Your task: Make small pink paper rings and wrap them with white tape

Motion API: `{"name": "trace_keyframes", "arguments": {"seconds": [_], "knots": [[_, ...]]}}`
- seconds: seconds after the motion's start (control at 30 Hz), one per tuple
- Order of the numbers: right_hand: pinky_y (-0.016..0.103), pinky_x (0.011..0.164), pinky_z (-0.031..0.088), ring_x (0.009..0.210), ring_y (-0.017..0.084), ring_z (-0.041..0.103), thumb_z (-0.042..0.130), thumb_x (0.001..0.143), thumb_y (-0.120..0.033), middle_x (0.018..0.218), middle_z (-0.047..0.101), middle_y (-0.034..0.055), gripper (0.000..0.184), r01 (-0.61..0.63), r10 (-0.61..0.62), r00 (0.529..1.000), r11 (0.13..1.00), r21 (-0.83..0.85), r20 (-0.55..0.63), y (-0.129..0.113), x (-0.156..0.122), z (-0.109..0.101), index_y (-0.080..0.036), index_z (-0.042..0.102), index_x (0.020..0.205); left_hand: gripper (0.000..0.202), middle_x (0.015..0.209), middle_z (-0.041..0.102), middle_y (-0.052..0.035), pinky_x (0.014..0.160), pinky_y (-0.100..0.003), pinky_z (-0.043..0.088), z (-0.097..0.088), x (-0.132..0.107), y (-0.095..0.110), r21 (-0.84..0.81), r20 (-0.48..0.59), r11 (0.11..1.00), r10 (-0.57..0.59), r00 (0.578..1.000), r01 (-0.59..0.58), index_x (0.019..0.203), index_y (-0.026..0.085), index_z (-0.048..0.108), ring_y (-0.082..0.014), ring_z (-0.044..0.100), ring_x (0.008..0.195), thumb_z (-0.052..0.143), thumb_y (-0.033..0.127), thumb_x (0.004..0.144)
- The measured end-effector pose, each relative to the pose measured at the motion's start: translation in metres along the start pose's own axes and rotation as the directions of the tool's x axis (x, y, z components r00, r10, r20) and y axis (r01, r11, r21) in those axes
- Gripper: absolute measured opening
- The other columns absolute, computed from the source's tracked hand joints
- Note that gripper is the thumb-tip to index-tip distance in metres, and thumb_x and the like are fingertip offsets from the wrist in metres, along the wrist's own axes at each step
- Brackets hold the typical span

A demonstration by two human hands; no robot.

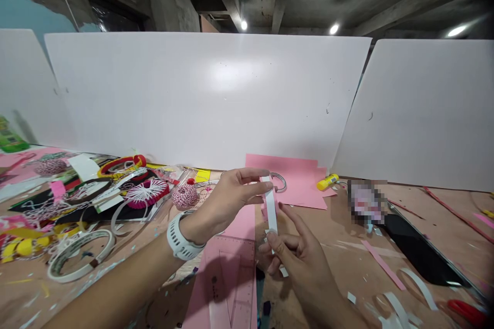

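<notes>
A narrow white strip (271, 209) is held up over the table, running nearly upright between my two hands. My left hand (235, 191), with a white watch (182, 236) on its wrist, pinches the strip's upper end between thumb and fingers. At the lower end, my right hand (295, 254) grips it between thumb and fingers. A small pink paper piece (264, 211) shows just behind the strip; how it is held is partly hidden by my fingers. Below my left hand, a clear ruler (235, 282) lies on a long pink paper sheet (196, 298).
Pink paper (304, 185) lies at the back beside a yellow glue stick (327, 182). A tape roll (64, 270), a yarn ball (185, 196) and craft scraps crowd the left. To the right are a black flat object (420, 252), paper strips and red handles (466, 312). White panels (208, 97) stand behind.
</notes>
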State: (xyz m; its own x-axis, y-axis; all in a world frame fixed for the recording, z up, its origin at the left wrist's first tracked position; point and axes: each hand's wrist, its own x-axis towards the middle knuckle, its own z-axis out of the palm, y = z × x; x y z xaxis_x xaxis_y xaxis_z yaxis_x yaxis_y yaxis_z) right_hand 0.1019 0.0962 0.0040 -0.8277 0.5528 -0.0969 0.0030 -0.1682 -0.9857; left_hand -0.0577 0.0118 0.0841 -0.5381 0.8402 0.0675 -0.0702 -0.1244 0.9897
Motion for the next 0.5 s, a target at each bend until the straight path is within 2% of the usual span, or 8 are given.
{"name": "trace_keyframes", "arguments": {"seconds": [0.13, 0.2, 0.33, 0.5], "knots": [[0.023, 0.05, 0.045, 0.051, 0.014, 0.065, 0.074, 0.088, -0.058, 0.075, 0.076, 0.0021, 0.055, 0.024, -0.027, 0.991, 0.999, 0.027, 0.13, 0.003, 0.006, -0.007, -0.021, 0.055, 0.123, 0.032, 0.118, 0.074, -0.014, 0.089, -0.03, 0.054, -0.001, -0.001, 0.001, -0.017, 0.02, 1.0, -0.013, 1.0, 0.013, 0.114, 0.014, 0.075, -0.0185, 0.069, 0.104, 0.08, 0.03, 0.087], [0.023, 0.054, 0.047, 0.053, 0.013, 0.066, 0.073, 0.09, -0.054, 0.076, 0.075, 0.0006, 0.049, 0.034, -0.042, 0.986, 0.998, 0.049, 0.159, 0.004, 0.008, -0.009, -0.022, 0.055, 0.122, 0.036, 0.118, 0.074, -0.0139, 0.088, -0.031, 0.054, -0.001, 0.001, -0.002, -0.045, -0.001, 0.999, -0.027, 1.0, 0.027, 0.117, 0.014, 0.073, -0.0184, 0.069, 0.103, 0.082, 0.031, 0.086], [0.021, 0.049, 0.042, 0.051, 0.011, 0.064, 0.074, 0.09, -0.053, 0.074, 0.075, 0.0004, 0.051, -0.014, -0.001, 0.989, 0.995, 0.094, 0.148, 0.001, 0.009, -0.008, -0.02, 0.056, 0.124, 0.037, 0.112, 0.073, -0.0106, 0.089, -0.032, 0.053, -0.002, 0.008, -0.016, -0.082, -0.03, 0.997, -0.013, 0.999, 0.011, 0.115, 0.015, 0.072, -0.0176, 0.068, 0.102, 0.082, 0.036, 0.086], [0.022, 0.049, 0.041, 0.05, 0.012, 0.063, 0.079, 0.084, -0.054, 0.07, 0.075, 0.0014, 0.06, -0.052, 0.038, 0.995, 0.986, 0.157, 0.092, 0.002, 0.009, -0.004, -0.016, 0.058, 0.126, 0.031, 0.108, 0.074, -0.0093, 0.096, -0.032, 0.052, -0.002, 0.013, -0.027, -0.087, 0.042, 0.996, -0.031, 0.999, 0.035, 0.101, 0.014, 0.077, -0.0175, 0.067, 0.104, 0.08, 0.042, 0.087]]}}
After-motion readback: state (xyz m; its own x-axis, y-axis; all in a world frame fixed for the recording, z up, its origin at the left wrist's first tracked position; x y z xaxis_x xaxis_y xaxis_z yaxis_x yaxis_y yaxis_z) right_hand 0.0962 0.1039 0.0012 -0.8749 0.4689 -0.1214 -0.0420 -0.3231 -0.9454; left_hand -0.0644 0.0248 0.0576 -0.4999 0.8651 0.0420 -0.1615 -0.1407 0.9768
